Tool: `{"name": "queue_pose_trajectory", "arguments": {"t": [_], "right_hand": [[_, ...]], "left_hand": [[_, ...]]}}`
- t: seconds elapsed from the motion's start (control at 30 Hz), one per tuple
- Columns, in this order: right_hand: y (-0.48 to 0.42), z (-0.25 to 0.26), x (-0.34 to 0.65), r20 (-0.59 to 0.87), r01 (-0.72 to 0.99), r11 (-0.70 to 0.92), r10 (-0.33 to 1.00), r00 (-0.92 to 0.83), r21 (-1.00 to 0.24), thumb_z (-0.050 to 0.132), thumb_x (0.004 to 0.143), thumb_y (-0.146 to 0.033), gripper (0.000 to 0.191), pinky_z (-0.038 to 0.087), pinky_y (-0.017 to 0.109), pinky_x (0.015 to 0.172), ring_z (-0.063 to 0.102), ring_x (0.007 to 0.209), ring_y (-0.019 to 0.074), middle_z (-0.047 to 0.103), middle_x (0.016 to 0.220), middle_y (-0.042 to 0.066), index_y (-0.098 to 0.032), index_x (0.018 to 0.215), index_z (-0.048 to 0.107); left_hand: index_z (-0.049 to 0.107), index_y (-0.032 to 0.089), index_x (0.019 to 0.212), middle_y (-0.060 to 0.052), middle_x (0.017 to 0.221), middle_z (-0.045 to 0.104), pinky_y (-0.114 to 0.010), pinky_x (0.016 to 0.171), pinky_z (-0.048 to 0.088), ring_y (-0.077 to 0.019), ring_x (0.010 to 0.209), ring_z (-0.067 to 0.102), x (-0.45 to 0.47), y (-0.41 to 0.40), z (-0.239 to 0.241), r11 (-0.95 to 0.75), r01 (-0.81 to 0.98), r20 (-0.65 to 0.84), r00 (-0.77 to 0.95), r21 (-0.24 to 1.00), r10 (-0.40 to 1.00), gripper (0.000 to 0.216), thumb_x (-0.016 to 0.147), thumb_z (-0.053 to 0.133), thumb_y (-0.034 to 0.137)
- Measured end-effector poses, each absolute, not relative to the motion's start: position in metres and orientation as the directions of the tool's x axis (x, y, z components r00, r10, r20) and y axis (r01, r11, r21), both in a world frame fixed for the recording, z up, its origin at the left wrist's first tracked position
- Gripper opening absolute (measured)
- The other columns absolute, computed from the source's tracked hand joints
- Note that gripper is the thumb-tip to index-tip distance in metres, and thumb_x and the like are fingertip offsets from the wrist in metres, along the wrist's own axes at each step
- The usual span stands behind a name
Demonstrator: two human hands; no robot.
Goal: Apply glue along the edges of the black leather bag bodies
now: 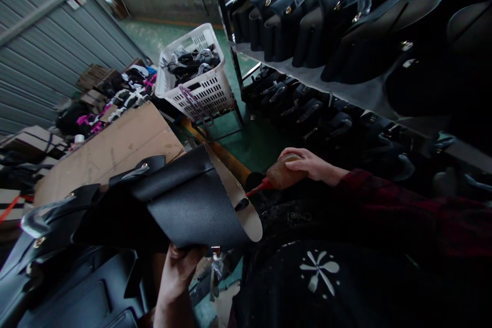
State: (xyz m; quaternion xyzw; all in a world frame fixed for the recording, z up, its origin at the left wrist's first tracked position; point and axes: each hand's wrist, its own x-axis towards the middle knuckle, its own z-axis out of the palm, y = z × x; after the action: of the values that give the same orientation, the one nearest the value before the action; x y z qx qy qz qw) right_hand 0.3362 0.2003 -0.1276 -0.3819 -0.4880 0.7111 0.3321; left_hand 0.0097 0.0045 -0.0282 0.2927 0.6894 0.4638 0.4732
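Observation:
From below, my left hand grips a black leather handbag, its fingers partly hidden under the bag. The bag lies tilted, and its pale inner side faces my right hand. Wrapped in my right hand is a squeeze bottle with brownish contents and a red nozzle. The nozzle tip points left and down, at or very near the bag's pale edge; I cannot tell if it touches. A small metal clasp shows beneath the bag, beside my left hand.
Black handbags fill a rack at the right, with more below. A white plastic basket holding black pieces stands ahead on a stand. At the left are a cardboard sheet, piled scraps and more black bags.

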Motion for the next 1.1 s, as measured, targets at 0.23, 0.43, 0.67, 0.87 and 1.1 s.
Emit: {"name": "queue_pose_trajectory", "arguments": {"t": [0.23, 0.43, 0.67, 0.87, 1.1], "right_hand": [[0.199, -0.130, 0.326, -0.238, -0.159, -0.340, 0.860, -0.451, -0.927, 0.076, 0.060, -0.042, 0.036, 0.043, 0.028, 0.063, 0.056, 0.070, 0.0171, 0.064, 0.077, 0.001, -0.019, 0.084, 0.065], [0.192, -0.131, 0.331, -0.254, -0.115, -0.350, 0.834, -0.490, -0.930, 0.075, 0.060, -0.040, 0.034, 0.044, 0.029, 0.065, 0.057, 0.072, 0.0180, 0.064, 0.080, 0.002, -0.018, 0.084, 0.065], [0.185, -0.127, 0.340, -0.255, -0.122, -0.368, 0.813, -0.524, -0.922, 0.074, 0.060, -0.042, 0.037, 0.041, 0.027, 0.061, 0.055, 0.068, 0.0166, 0.063, 0.076, 0.002, -0.016, 0.085, 0.065], [0.184, -0.125, 0.335, -0.237, -0.092, -0.345, 0.792, -0.563, -0.934, 0.074, 0.063, -0.043, 0.037, 0.043, 0.028, 0.064, 0.057, 0.069, 0.0168, 0.064, 0.077, 0.001, -0.017, 0.085, 0.064], [0.181, -0.129, 0.340, -0.216, -0.095, -0.311, 0.819, -0.532, -0.946, 0.073, 0.063, -0.044, 0.037, 0.041, 0.027, 0.062, 0.055, 0.067, 0.0162, 0.063, 0.076, 0.001, -0.017, 0.086, 0.065]], "left_hand": [[0.066, 0.017, 0.058, 0.002, 0.056, 0.056, -0.026, 0.060, 0.042, -0.0136, 0.057, 0.046, 0.017, 0.004, -0.025, 0.381, -0.093, -0.386, -0.385, 0.920, 0.838, 0.017, 0.056, 0.081, 0.024], [0.067, 0.018, 0.061, 0.003, 0.059, 0.058, -0.025, 0.063, 0.042, -0.0133, 0.061, 0.048, 0.023, 0.007, -0.021, 0.362, -0.108, -0.372, -0.425, 0.926, 0.825, 0.014, 0.054, 0.079, 0.020], [0.056, 0.017, 0.051, 0.003, 0.052, 0.049, -0.026, 0.055, 0.037, -0.0121, 0.055, 0.041, 0.024, 0.010, -0.015, 0.385, -0.014, -0.354, -0.430, 0.923, 0.831, 0.020, 0.056, 0.075, 0.020], [0.054, 0.017, 0.051, 0.002, 0.052, 0.048, -0.026, 0.054, 0.036, -0.0125, 0.056, 0.040, 0.024, 0.009, -0.016, 0.393, 0.026, -0.347, -0.417, 0.919, 0.840, 0.021, 0.057, 0.073, 0.022], [0.059, 0.018, 0.052, 0.005, 0.049, 0.044, -0.025, 0.053, 0.034, -0.0103, 0.053, 0.033, 0.025, 0.006, -0.018, 0.395, -0.002, -0.356, -0.439, 0.919, 0.825, 0.016, 0.056, 0.075, 0.018]]}}
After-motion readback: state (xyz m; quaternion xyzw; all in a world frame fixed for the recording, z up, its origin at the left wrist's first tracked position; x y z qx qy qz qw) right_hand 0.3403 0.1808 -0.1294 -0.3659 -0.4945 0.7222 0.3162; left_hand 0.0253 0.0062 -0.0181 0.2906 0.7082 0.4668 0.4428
